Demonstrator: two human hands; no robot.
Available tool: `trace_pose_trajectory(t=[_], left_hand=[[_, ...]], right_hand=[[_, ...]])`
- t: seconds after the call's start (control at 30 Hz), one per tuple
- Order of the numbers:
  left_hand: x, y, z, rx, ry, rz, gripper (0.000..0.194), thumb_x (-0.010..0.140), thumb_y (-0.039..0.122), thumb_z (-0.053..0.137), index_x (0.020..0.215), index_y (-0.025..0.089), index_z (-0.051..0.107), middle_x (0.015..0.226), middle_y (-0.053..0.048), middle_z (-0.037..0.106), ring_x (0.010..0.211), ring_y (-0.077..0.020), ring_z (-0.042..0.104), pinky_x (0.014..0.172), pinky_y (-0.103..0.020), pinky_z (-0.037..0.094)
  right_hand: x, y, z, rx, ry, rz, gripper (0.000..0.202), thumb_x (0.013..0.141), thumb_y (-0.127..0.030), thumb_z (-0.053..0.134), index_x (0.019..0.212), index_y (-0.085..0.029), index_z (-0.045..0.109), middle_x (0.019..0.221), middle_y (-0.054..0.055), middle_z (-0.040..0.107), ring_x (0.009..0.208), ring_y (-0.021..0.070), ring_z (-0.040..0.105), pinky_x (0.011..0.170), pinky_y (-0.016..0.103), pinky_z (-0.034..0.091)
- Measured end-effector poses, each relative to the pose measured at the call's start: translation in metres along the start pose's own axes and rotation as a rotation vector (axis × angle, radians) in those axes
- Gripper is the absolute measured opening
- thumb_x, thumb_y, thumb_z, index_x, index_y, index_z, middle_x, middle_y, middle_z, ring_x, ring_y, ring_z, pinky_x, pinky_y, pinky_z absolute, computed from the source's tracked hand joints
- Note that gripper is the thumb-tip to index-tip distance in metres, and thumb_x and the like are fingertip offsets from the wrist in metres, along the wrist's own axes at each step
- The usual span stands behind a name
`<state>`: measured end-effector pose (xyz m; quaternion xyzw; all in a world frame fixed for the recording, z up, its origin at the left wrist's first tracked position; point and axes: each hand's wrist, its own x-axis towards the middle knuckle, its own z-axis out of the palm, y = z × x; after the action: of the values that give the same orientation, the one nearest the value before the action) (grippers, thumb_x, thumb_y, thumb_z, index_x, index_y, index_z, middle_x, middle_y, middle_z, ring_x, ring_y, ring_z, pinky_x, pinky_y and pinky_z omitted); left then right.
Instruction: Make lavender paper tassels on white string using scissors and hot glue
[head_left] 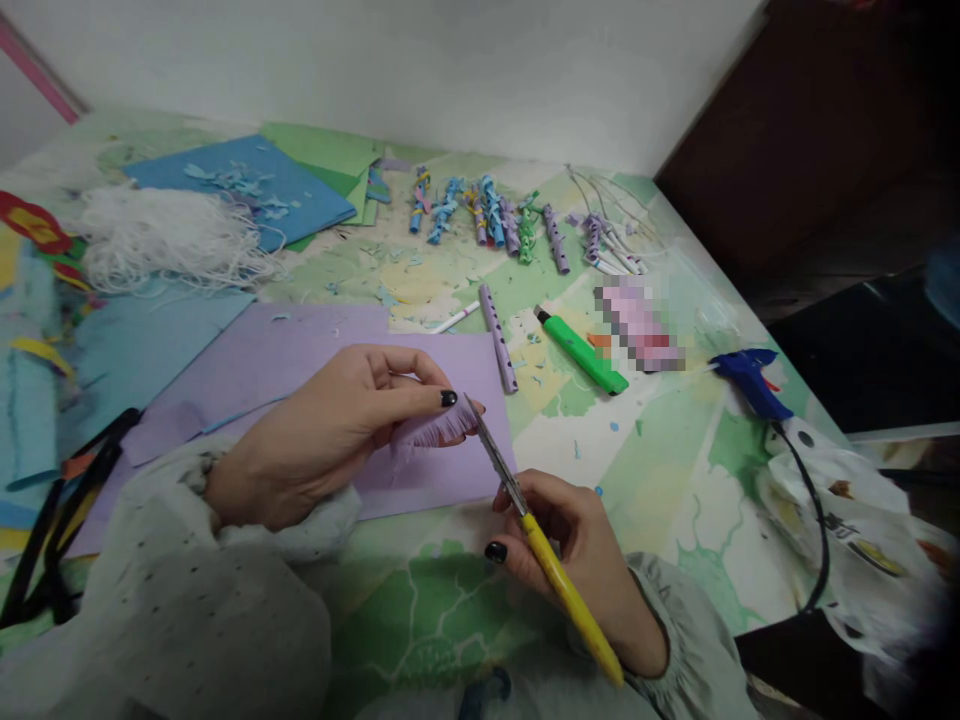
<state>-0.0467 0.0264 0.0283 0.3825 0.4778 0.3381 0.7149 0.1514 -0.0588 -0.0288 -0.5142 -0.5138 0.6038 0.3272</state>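
one fringed paper strip [435, 427], one pair of yellow-handled scissors [571, 600]

from the head camera, both hands meet over the patterned table [649, 470]. the left hand [319, 435] pinches the purple strip narrowly, thumb on top and fingers underneath, above a purple sheet [442, 482]. the strip's cut fringe hangs downward and its end points right, probably so that the edge lies open to the blades. the right hand [574, 530] wraps the scissors near the pivot; whether any finger sits inside a loop, i cannot tell. the blades look almost closed, tips right beside the strip's end, and it is unclear whether paper lies between them.

the left hand comes in from the lower left, back turned up, wrist bent a little toward the middle. the right wrist lies low, the hand reaching up and left, thumb apart from the curled fingers; this slant seems to suit an angled approach to the paper.

just beyond lie a purple tube [499, 340] and a green cutter [581, 352], perhaps set there to be within reach. the blue glue gun [754, 382] rests at the right side, and a row of decorated tubes [492, 215] lines the back, seemingly placed apart from the working spot.
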Motion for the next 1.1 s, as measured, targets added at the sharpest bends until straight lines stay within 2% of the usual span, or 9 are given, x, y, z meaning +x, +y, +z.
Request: trace_pose_trajectory(t=[0.37,1.1], left_hand=[[0.0007,0.0004,0.0005,0.000,0.009,-0.006,0.012,0.075,0.015,0.070,0.065,0.013,0.063,0.074,-0.010,0.074,0.069,-0.0161,0.070,0.064,-0.021,0.053],[0.0008,0.0000,0.0005,-0.010,0.009,-0.023,0.013,0.073,0.016,0.071,0.064,0.015,0.063,0.070,-0.008,0.074,0.068,-0.0162,0.070,0.065,-0.021,0.052]], right_hand=[[-0.0017,-0.0021,-0.0007,0.016,-0.023,0.009,0.027,0.064,-0.028,0.078,0.082,-0.017,0.060,0.056,-0.006,0.040,0.052,0.0094,0.032,0.047,0.023,0.024],[0.0016,-0.0021,0.0002,-0.009,0.009,0.015,0.025,0.063,-0.026,0.079,0.078,-0.017,0.060,0.056,-0.007,0.039,0.052,0.0091,0.032,0.047,0.023,0.024]])
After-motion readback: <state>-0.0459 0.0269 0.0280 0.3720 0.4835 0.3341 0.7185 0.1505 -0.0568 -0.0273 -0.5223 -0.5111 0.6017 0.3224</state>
